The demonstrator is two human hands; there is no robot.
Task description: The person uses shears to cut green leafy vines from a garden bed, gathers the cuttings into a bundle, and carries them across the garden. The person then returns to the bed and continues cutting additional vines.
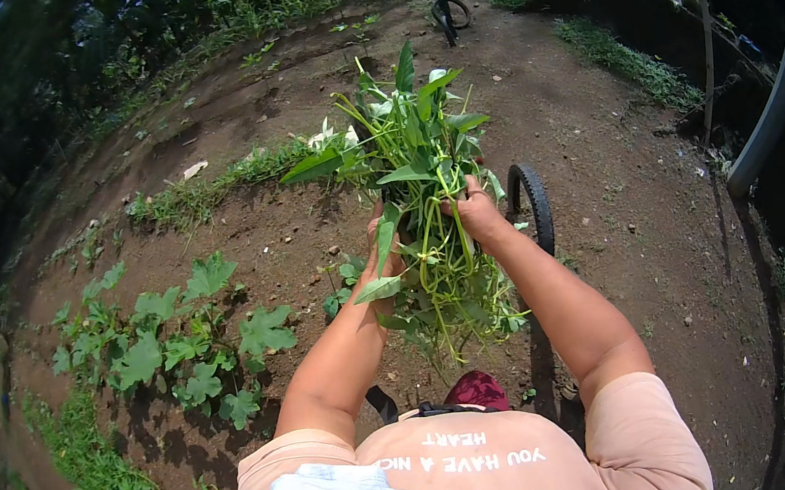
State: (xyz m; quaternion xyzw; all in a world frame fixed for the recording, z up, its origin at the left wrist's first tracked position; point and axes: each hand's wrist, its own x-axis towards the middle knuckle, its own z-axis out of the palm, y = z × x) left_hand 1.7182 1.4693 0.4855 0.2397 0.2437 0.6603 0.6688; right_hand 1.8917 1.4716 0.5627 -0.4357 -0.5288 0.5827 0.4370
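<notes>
A large loose bunch of leafy greens, with long pale-green stems and narrow pointed leaves like water spinach, is held up in front of my chest. My right hand grips its right side, with the thumb over the stems and the other fingers mostly hidden. On the opposite side my left hand supports the bunch, partly covered by leaves. Stems hang down below both hands, and leaves fan out above them.
A black bicycle tyre stands just right of the bunch. Farther off is another wheeled thing. Broad-leaved plants grow at left, with grass nearer. A curved grey post or pipe rises at right. Bare soil surrounds these.
</notes>
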